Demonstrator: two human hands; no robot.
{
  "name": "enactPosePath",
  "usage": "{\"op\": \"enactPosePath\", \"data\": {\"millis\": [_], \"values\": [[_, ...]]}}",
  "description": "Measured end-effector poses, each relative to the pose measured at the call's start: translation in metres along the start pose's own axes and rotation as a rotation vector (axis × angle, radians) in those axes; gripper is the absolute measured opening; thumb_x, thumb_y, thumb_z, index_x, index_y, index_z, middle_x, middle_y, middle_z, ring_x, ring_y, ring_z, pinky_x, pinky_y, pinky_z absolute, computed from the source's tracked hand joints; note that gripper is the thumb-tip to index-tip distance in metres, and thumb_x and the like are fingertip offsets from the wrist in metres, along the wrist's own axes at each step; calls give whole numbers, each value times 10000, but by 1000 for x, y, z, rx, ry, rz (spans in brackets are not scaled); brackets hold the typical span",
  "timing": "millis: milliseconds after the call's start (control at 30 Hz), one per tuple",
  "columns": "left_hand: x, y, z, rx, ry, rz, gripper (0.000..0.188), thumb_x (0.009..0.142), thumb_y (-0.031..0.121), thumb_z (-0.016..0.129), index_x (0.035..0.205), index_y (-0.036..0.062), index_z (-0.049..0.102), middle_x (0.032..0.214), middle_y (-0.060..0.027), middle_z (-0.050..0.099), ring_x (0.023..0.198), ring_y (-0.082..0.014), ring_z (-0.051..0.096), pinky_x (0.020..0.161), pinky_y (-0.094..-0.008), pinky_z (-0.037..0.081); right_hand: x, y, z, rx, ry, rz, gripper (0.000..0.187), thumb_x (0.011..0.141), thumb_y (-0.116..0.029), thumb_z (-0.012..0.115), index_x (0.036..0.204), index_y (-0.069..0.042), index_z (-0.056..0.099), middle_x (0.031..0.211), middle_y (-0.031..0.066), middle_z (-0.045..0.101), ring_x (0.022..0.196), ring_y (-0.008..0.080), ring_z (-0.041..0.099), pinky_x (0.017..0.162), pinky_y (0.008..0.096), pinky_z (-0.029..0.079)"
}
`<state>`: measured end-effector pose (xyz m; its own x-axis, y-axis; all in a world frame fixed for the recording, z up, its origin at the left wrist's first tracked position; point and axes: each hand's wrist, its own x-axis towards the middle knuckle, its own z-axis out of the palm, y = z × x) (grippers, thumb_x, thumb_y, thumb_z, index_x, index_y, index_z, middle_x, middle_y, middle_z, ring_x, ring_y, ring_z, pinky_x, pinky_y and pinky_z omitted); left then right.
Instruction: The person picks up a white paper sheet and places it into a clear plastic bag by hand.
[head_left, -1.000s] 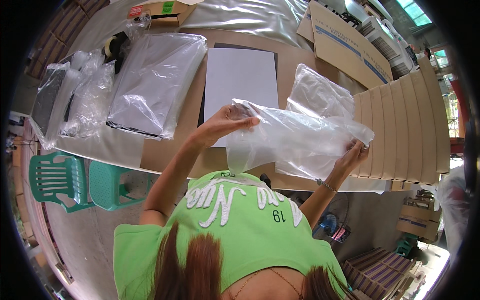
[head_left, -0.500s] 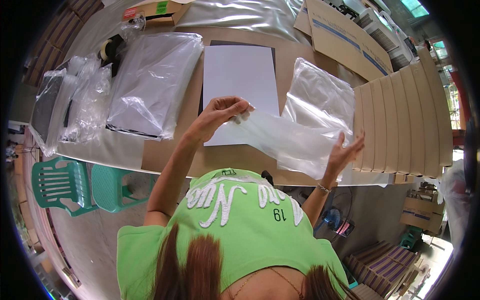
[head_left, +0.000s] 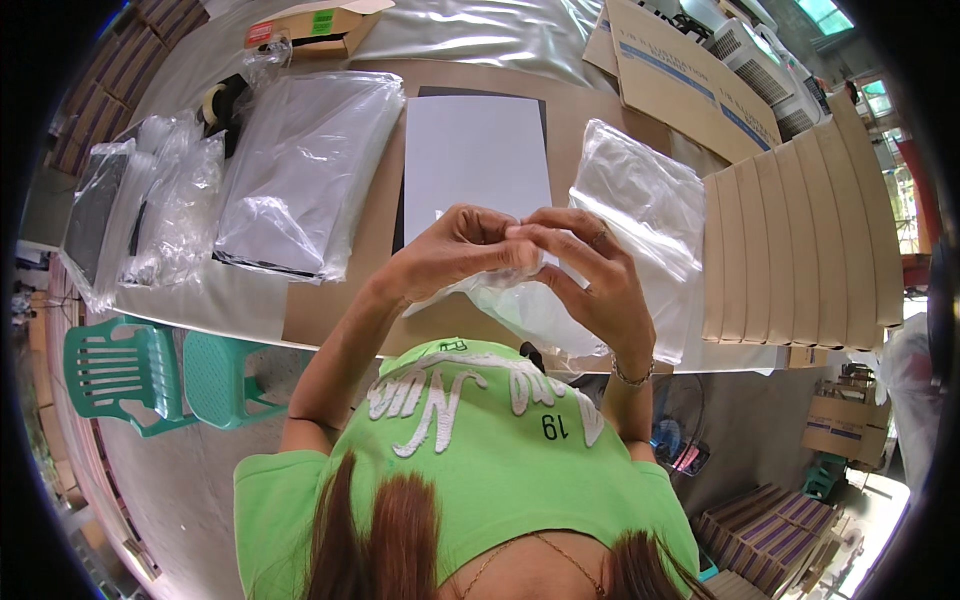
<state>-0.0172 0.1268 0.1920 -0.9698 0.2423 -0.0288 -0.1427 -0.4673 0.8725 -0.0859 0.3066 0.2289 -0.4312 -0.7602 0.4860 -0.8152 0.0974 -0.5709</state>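
Note:
Both of my hands meet over the near end of a white sheet [head_left: 476,150], which lies on a slightly larger black board [head_left: 398,225]. My left hand [head_left: 465,245] pinches the edge of a clear plastic bag [head_left: 515,305]. My right hand [head_left: 590,265] closes on the same edge, its fingertips against the left ones. The bag hangs below the hands toward my shirt. Just right of the sheet lies a stack of flat clear plastic bags [head_left: 640,200], partly covered by my right hand.
At left lie plastic-wrapped sheets [head_left: 310,170], bundled clear plastic packs [head_left: 175,200] and a tape dispenser [head_left: 220,105]. Upright brown cardboard pieces [head_left: 800,230] line the right side. An open carton [head_left: 320,25] and a printed cardboard sheet [head_left: 690,80] stand farther back. Green plastic chairs [head_left: 125,375] stand below left.
My right hand has moved left and up from the bag's far end to meet my left hand. The stretched bag now hangs bunched beneath both hands.

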Motion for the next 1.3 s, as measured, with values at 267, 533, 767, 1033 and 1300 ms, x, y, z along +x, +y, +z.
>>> {"op": "enactPosePath", "data": {"millis": [267,533,767,1033,1300], "values": [[1,-5,1,15,55,-7,156,799,199,707,789,62,632,690,38,586,606,-20,489,534,-175,361,-5,3,2,109,65,73,344,656,-46,726,985,-112,650,936,52,641,867,230,599,771,346,471],[9,-12,-3,-79,-52,30,156,804,188,700,757,79,599,696,42,571,637,-30,493,587,-181,381,-7,15,7,531,187,-138,159,717,5,678,845,-48,600,892,84,645,846,224,614,759,347,487],[-7,-7,-87,471,627,89,209,826,247,669,893,54,625,859,-17,609,798,-82,570,719,-222,459,-44,37,-23,862,652,178,172,894,-182,563,983,-76,462,799,46,521,698,148,580,568,280,498],[8,11,7,1400,144,591,338,866,228,606,1135,35,538,1046,-45,593,970,-195,567,937,-319,387,-6,25,7,726,297,452,99,894,-127,570,906,-36,534,676,-35,478,521,12,379,449,169,305],[-1,1,-38,-472,172,43,355,948,239,451,1225,17,449,886,-93,623,855,-133,597,763,-310,521,-56,59,-17,1356,-270,413,228,844,-264,641,831,-51,561,714,11,544,568,54,418,515,227,346]]}}
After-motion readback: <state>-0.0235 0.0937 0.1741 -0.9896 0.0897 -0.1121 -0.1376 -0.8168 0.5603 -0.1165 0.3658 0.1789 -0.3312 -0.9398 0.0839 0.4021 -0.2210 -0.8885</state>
